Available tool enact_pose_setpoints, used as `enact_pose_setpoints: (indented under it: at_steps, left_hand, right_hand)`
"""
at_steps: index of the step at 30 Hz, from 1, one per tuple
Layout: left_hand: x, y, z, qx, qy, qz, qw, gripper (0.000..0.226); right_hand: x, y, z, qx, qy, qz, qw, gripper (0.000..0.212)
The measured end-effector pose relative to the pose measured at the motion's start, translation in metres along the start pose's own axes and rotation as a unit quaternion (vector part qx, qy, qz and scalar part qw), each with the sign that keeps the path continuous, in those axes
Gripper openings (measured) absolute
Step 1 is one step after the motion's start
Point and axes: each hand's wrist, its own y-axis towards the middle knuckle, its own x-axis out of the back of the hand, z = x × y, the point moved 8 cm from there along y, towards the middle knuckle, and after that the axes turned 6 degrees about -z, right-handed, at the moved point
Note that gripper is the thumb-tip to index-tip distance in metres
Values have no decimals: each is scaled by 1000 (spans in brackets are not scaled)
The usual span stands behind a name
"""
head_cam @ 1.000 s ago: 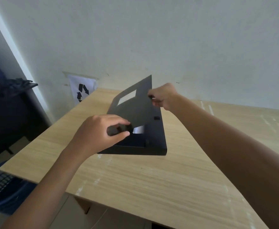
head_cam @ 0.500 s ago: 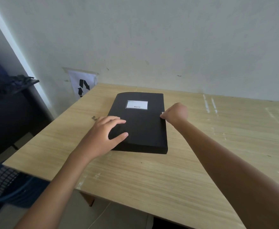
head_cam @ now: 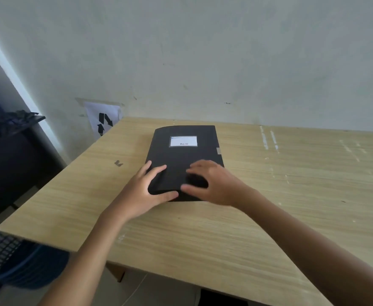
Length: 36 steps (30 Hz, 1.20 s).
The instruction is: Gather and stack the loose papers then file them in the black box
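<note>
Step in hand: the person is closing up the black box (head_cam: 184, 160), pressing its lid flat near the front edge; this reads as the last part of the filing.
Where the box is: it is lying flat on the desk (head_cam: 269, 206), lid down, its white label (head_cam: 183, 141) facing up toward the far end, near the wall.
Papers: none are showing on the desk; judging by that, they are sitting inside the box, though the closed lid is hiding them.
Left hand (head_cam: 146, 191): its grip is spread open, fingers resting on the lid and thumb lying along the near left corner, clasping nothing.
Right hand (head_cam: 212, 184): it is blurred, with its grip open and curved, fingers arching over the lid at the near right and thumb at the front edge; it is not closing around anything.
Doing it well: both palms should be pressing evenly across the front so the lid is seating square, not bulging at one corner.
Fastening: a small grey tab (head_cam: 218, 150) is showing on the right edge; it should probably be checked for a firm catch.
Risk: pushing on one side only could be sliding the box across the smooth desk.
</note>
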Motion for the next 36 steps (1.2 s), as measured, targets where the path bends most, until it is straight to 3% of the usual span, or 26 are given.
enact_pose_setpoints:
  at_steps: [4, 11, 16, 18, 25, 30, 34, 36]
  left_hand:
    - [-30, 8, -38, -58, 34, 11, 998, 86]
    - [-96, 30, -104, -122, 42, 9, 992, 87]
    - [-129, 45, -155, -201, 216, -64, 953, 79]
    - [-140, 52, -168, -214, 238, -72, 945, 72]
    - [-169, 88, -191, -173, 267, -53, 946, 62]
    - [-178, 94, -201, -141, 292, -13, 946, 71]
    - [-171, 90, -207, -106, 208, 52, 971, 79]
    - [-156, 85, -216, -94, 163, 45, 981, 78]
  right_hand:
    - [5, -43, -26, 15, -96, -1, 995, 89]
    - [41, -91, -100, 4, -164, -124, 978, 49]
    - [61, -109, -145, -23, -211, -172, 962, 46]
    - [66, -108, -152, -28, -241, -190, 951, 47]
    - [63, -79, -188, -122, -261, -159, 944, 58]
    - [64, -70, -195, -135, -216, -151, 955, 47]
    - [72, -75, -192, -168, -136, -125, 968, 55]
    - [87, -73, -181, -191, -129, -140, 963, 62]
